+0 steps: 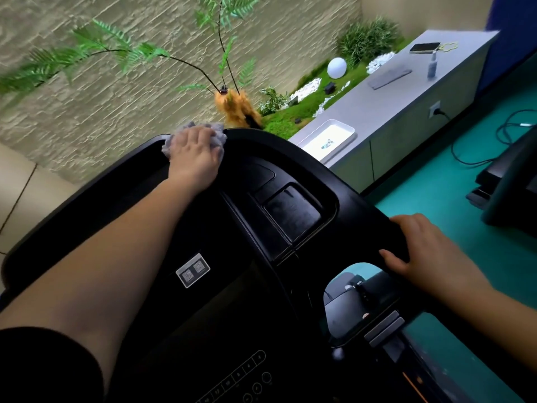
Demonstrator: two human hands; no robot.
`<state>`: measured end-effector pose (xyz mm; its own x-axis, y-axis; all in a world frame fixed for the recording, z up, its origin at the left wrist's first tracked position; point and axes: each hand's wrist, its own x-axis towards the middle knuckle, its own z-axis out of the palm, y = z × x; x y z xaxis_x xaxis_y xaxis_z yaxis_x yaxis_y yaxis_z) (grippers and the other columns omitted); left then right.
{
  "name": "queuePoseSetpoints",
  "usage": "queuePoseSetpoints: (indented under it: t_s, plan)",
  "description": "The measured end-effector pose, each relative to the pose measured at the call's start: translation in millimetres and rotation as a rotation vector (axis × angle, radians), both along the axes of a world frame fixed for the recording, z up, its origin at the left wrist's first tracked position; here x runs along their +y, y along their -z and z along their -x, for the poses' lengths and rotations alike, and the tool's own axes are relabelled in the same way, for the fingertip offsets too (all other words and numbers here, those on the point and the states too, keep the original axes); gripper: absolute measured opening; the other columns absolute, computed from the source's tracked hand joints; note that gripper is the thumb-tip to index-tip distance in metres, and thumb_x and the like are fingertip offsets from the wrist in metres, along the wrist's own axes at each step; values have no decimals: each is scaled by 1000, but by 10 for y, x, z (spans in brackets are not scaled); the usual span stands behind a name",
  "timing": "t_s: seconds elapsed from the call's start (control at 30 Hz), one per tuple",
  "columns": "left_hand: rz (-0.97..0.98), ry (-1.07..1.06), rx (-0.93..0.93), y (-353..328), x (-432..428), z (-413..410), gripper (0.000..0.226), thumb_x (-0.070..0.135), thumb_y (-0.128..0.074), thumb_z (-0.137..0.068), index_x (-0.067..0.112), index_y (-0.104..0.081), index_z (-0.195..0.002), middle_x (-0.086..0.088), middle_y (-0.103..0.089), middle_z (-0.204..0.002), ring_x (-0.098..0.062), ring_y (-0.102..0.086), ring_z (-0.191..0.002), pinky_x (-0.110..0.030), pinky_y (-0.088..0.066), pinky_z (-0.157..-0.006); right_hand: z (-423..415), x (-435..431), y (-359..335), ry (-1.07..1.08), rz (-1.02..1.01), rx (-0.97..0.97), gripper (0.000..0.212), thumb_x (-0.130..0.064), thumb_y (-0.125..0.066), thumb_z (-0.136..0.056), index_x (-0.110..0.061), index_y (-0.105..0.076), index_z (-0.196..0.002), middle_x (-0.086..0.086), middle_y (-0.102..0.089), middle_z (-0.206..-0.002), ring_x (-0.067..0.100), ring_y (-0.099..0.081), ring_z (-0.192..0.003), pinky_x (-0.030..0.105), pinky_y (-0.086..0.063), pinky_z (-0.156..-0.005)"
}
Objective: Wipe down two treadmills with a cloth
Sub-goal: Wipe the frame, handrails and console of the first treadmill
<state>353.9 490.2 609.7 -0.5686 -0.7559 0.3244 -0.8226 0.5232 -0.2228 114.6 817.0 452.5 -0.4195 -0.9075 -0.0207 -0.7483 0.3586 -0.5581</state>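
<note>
On black plastic treadmill console [290, 210]: left hand [194, 152], fingers curled, presses crumpled grey cloth [221, 135]; right hand [421, 248] clamps side edge.

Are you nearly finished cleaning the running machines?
Not nearly, I think. Nothing looks surely finished yet. The left hand holds the grey cloth on the top edge of this treadmill's console while the right hand grips its side. The dark machine on the right, likely the second treadmill, is left to do.
</note>
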Motion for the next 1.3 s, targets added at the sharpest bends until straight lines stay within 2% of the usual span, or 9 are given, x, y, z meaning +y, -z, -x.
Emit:
queuePoseSetpoints:
  t_s: [0.13, 0.3, 0.4, 0.53, 0.67, 0.77, 0.93, 1.2, 1.3]
  plan:
    - [-71, 172, -83, 91, 124, 333, 49, 36, -39, -94, 16, -43, -139, -10, -38, -146, -34, -30, -134, -40, -16, -111, 1, 4, -2, -3, -1, 8, 56, -44, -68, -78, -21, -44, -124, 4, -50, -110, 29, -54, -104, 42, -48, -84]
    - [-184, 502, -153, 520, 634, 1072, 45, 36, -36, -94, 17, -59, -128, -5, -53, -135, -28, -43, -128, -31, -17, -103, 10, 17, -6, -4, -9, 4, 55, -47, -65, -78, -25, -44, -123, 1, -49, -111, 26, -54, -106, 40, -47, -84]
    - [-276, 626, -139, 944, 1135, 1340, 45, 39, -33, -91, 20, -67, -114, -1, -62, -122, -28, -52, -116, -34, -24, -94, 16, 18, 0, 0, 8, -19, 54, -48, -66, -75, -24, -47, -121, 2, -51, -108, 27, -55, -103, 43, -49, -83]
    - [-339, 725, -193, 1202, 1467, 1381, 43, 41, -35, -92, 25, -63, -121, 1, -58, -130, -28, -49, -123, -43, -33, -103, 15, 57, 0, 37, -17, 6, 57, -53, -66, -74, -25, -48, -120, 2, -55, -110, 27, -57, -103, 42, -50, -81]
    - [-154, 474, -177, 889, 968, 1285, 58, 58, -17, -90, 37, -52, -131, 4, -39, -147, -26, -31, -139, -43, -12, -110, 58, 340, -18, 69, -91, 9, 60, -57, -66, -74, -27, -45, -121, 0, -54, -115, 26, -57, -106, 40, -49, -83]
    - [-143, 215, -127, 723, 631, 1211, 45, 56, -26, -95, 39, -48, -131, 5, -30, -150, -25, -12, -145, -56, 3, -112, 76, 720, -1, 84, -98, 54, 67, -59, -69, -71, -28, -43, -125, -1, -55, -117, 24, -60, -105, 40, -51, -83]
    - [-234, 400, -36, 1063, 1258, 1377, 53, 52, -25, -89, 27, -65, -114, 1, -54, -131, -28, -36, -130, -50, -11, -111, 64, 1137, -15, 120, -155, 71, 72, -59, -72, -68, -25, -48, -127, -1, -56, -116, 23, -61, -101, 38, -51, -80]
    - [-356, 617, 47, 1522, 2457, 1518, 49, 47, -24, -94, 28, -63, -118, 7, -56, -126, -21, -38, -123, -39, -9, -109, 87, 1501, -35, 181, -243, 2, 66, -59, -70, -70, -29, -46, -124, -6, -52, -119, 20, -61, -102, 35, -49, -81]
    - [-366, 652, 101, 1694, 2825, 1530, 32, 39, -42, -93, 29, -64, -114, 7, -58, -123, -22, -40, -119, -41, -15, -107, 73, 1584, -43, 183, -281, -18, 55, -59, -69, -72, -32, -49, -115, -7, -54, -111, 17, -60, -96, 30, -44, -71]
